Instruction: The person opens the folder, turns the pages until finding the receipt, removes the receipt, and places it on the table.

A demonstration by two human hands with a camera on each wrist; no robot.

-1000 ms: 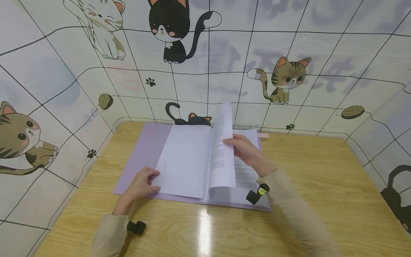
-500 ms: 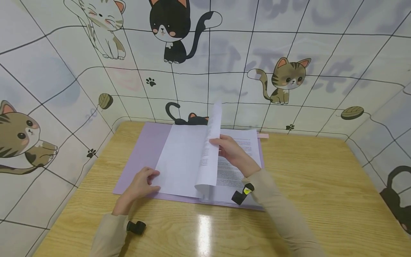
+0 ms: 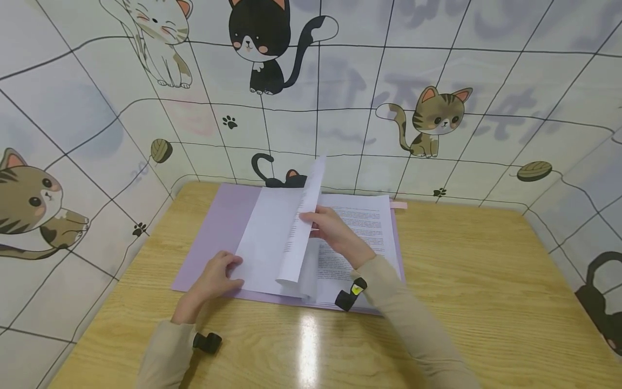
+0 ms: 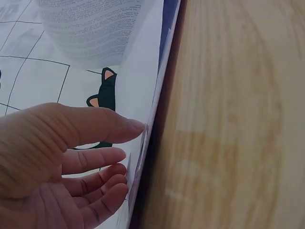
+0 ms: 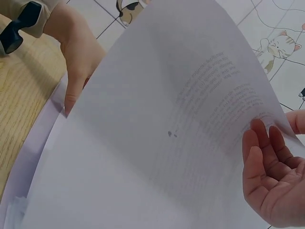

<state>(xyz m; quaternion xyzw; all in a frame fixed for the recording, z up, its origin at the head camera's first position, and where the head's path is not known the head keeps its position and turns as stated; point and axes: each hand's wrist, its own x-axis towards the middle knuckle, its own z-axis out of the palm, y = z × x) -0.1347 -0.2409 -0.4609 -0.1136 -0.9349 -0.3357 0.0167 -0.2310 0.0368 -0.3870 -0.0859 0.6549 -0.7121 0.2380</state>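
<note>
1 raised pg (image 3: pixel 297 249) pinched by R hand (image 3: pixel 336 230) fingers; L hand (image 3: pixel 213 276) fingers loosely spread; pg might crease if curled tighter.

I can't make out the print (image 3: pixel 294 231) on the raised page (image 3: pixel 307 202) my right hand (image 3: pixel 335 232) pinches; it is too small. The page hides part of the black cat (image 3: pixel 283 183) on the wall (image 3: pixel 350 129), and my right sleeve (image 3: pixel 408 319) covers a lower corner of the purple folder (image 3: pixel 218 227). The right wrist view's edge crops that hand, and paper covers the tip of its thumb (image 5: pixel 296 122).
</note>
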